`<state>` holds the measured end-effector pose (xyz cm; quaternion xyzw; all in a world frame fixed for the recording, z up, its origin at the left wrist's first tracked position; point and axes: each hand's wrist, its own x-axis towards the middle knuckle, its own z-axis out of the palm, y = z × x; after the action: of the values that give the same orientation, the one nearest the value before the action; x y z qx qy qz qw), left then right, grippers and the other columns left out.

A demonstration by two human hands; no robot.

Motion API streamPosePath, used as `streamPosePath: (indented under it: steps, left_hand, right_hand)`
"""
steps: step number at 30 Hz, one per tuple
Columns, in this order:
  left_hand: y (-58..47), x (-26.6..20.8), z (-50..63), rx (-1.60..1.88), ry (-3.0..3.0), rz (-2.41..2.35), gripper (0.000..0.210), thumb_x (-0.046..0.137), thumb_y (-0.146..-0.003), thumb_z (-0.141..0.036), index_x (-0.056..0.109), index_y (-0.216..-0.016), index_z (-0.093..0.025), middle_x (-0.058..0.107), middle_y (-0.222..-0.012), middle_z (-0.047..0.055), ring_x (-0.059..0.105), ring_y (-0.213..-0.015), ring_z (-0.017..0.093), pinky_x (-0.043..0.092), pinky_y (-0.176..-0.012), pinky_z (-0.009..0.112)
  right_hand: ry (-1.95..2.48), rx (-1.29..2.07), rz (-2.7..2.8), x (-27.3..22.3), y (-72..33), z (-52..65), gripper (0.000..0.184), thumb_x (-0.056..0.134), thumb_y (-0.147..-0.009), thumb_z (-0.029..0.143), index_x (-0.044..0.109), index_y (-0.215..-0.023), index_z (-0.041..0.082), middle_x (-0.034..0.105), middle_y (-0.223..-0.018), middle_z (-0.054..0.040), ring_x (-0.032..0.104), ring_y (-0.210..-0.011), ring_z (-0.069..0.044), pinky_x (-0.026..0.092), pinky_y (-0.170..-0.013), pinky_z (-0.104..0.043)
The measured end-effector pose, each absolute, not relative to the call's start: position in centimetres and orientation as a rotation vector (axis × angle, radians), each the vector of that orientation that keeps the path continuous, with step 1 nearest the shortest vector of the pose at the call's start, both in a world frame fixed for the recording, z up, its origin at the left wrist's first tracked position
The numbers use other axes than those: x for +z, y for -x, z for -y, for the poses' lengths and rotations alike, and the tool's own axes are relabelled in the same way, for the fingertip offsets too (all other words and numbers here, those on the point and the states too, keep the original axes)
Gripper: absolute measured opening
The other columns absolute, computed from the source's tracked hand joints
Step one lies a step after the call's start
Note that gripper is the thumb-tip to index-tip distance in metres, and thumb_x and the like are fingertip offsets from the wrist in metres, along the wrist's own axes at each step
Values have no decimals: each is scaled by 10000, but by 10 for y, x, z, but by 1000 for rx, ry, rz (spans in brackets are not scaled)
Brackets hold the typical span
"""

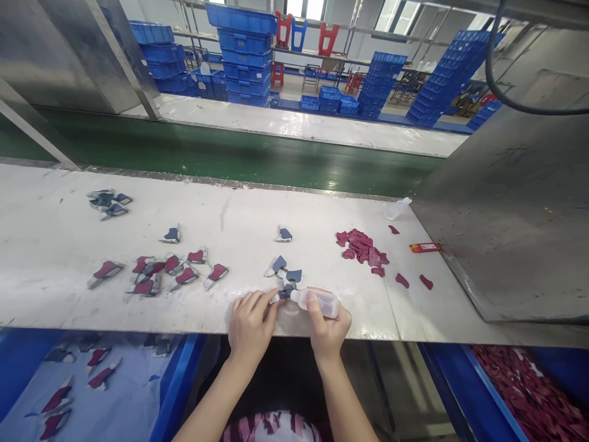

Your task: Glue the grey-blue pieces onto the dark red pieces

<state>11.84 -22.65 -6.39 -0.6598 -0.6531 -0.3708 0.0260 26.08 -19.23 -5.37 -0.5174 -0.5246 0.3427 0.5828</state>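
Translucent plastic bottle [324, 303], wrapped by the right fingers [315, 309], points its nozzle [295, 296] leftward at the small dark-blue piece [287, 290] the left fingers [261, 302] pinch.

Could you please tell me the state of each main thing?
Left hand, pinching part
Right hand, closed around bottle
Part, held
Bottle, held, tilted, nozzle toward part
Red pieces, mostly piled
Left bin, open, parts inside
Right bin, open, holding red pieces
Crates, stacked
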Motion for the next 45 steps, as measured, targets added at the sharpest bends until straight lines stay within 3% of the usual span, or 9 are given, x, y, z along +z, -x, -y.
streamPosePath:
  steps: [14, 22, 26, 28, 30, 37, 42, 45]
  left_hand:
    - [-118, -64, 227, -1147, 2035, 2007, 183, 567, -968, -285, 707, -1032, -185, 712, -773, 27, 645, -717, 172, 413, -702, 319]
    - [-117, -64, 227, -1129, 2018, 1997, 190, 568, -964, -291, 715, -1023, -185, 713, -771, 34, 653, -722, 177, 421, -704, 319]
    - [-117, -65, 227, -1120, 2022, 1981, 170, 586, -959, -288, 705, -1034, -193, 708, -763, 27, 635, -705, 181, 405, -701, 323]
    - [-117, -64, 227, -1124, 2021, 1970, 159, 596, -954, -285, 701, -1037, -199, 706, -762, 25, 630, -701, 184, 401, -697, 323]
    - [-116, -64, 226, -1134, 2029, 1949, 153, 600, -952, -276, 697, -1045, -204, 709, -776, 27, 630, -709, 186, 405, -703, 322]
    - [-111, -67, 225, -1239, 2011, 1927, 170, 579, -957, -296, 671, -1071, -210, 734, -932, 58, 665, -847, 215, 458, -806, 346]
    - [-105, -62, 228, -1527, 1860, 2357, 282, 558, -928, -458, 673, -1062, -238, 740, -974, 49, 688, -854, 222, 517, -766, 321]
    - [-104, -55, 229, -1759, 1707, 2601, 355, 598, -868, -529, 672, -1054, -235, 749, -993, 48, 708, -902, 230, 537, -765, 296]
  right_hand:
    - [1219, 793, 1194, -51, -265, 193, 304, 673, -854, 394, 713, -688, 143, 674, -602, -27, 639, -564, -185, 493, -527, -272]
    - [1312, 758, 823, -54, -285, 188, 360, 690, -829, 452, 639, -661, 137, 589, -540, -12, 567, -483, -160, 453, -464, -270]
    - [1276, 761, 760, -50, -299, 174, 336, 752, -775, 418, 682, -930, 127, 701, -805, -65, 690, -707, -221, 565, -665, -348]
    - [1268, 789, 816, -50, -301, 165, 422, 785, -734, 404, 648, -1042, 151, 720, -968, -100, 712, -863, -253, 571, -758, -377]
    - [1272, 814, 895, -52, -300, 155, 463, 806, -705, 393, 600, -1057, 174, 726, -1005, -110, 704, -950, -258, 560, -809, -381]
    - [1407, 821, 1181, -55, -285, 130, 489, 773, -724, 340, 563, -1147, 209, 743, -1053, -86, 699, -885, -204, 549, -835, -357]
    - [1487, 732, 1498, -49, -303, 132, 532, 714, -735, 201, 605, -1256, 216, 705, -1148, -89, 683, -913, -212, 562, -813, -354]
    - [1609, 439, 1577, -43, -331, 123, 340, 655, -819, 239, 693, -1156, 218, 694, -1145, -90, 629, -1008, -239, 534, -846, -366]
